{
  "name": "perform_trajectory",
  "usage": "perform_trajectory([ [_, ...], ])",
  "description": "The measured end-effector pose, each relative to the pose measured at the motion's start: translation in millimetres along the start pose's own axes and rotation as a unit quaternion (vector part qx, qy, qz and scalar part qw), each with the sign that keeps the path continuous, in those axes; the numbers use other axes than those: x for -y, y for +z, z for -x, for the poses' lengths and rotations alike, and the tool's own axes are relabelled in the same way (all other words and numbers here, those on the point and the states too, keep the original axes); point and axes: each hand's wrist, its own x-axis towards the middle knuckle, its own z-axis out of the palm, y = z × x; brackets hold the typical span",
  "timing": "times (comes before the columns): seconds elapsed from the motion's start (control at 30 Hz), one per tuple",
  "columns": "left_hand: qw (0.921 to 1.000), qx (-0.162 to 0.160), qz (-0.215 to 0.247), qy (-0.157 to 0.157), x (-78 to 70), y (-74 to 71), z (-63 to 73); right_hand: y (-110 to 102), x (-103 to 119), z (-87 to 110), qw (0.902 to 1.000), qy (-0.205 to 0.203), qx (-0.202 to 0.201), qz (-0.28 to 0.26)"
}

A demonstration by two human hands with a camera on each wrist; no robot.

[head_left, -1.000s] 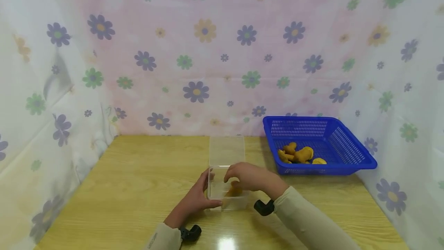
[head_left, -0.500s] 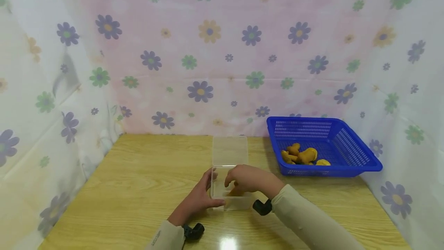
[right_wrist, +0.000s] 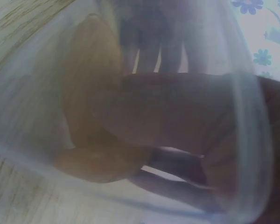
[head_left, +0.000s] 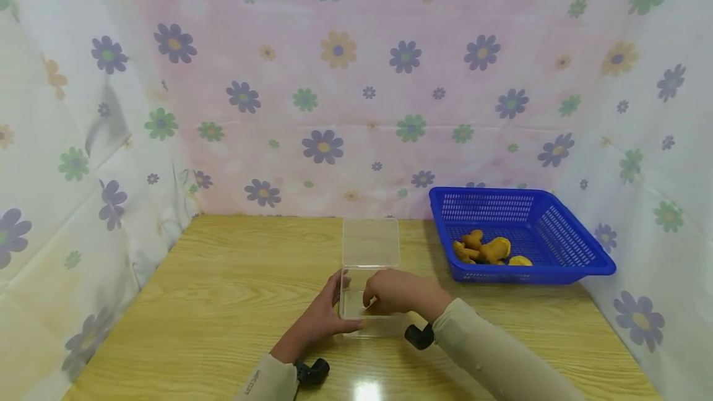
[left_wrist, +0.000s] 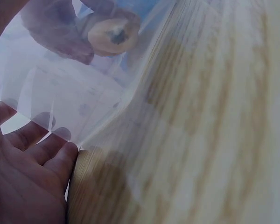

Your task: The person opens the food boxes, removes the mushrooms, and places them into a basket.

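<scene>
A clear plastic box [head_left: 384,327] stands on the wooden table, its hinged lid [head_left: 371,242] folded back flat behind it. My left hand [head_left: 323,311] grips the box's left side, thumb along the front wall and fingers at the back left. My right hand [head_left: 398,293] reaches in from above with bent fingers, holding an orange-brown, rounded, mushroom-like piece [right_wrist: 91,65] low inside the box. Through the wall in the left wrist view, the piece [left_wrist: 109,39] shows a pale round end with a dark centre. From the head view my right hand hides most of it.
A blue slotted basket [head_left: 526,274] stands at the back right, holding several similar yellow-brown pieces [head_left: 492,250]. Flowered cloth [head_left: 356,79] hangs behind and at both sides of the table [head_left: 250,265].
My right hand has sunk slightly deeper into the box over the orange-brown piece, which is now mostly covered by it. The left hand keeps its hold on the box.
</scene>
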Motion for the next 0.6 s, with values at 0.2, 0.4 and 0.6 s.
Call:
perform_trajectory([
  [0.2,1.0000,0.003,0.005,-0.006,-0.9,-0.8,-1.1,-0.6,0.8,0.8,0.9993,-0.012,-0.015,0.032],
  [0.4,1.0000,0.000,-0.008,-0.004,-1.8,-0.3,-0.6,-0.9,-0.2,2.4,0.9989,-0.016,-0.027,0.036],
  [0.6,0.9999,-0.005,-0.011,-0.007,-1.8,0.6,0.2,-4.3,-3.9,6.4,0.9979,-0.020,-0.060,0.014],
])
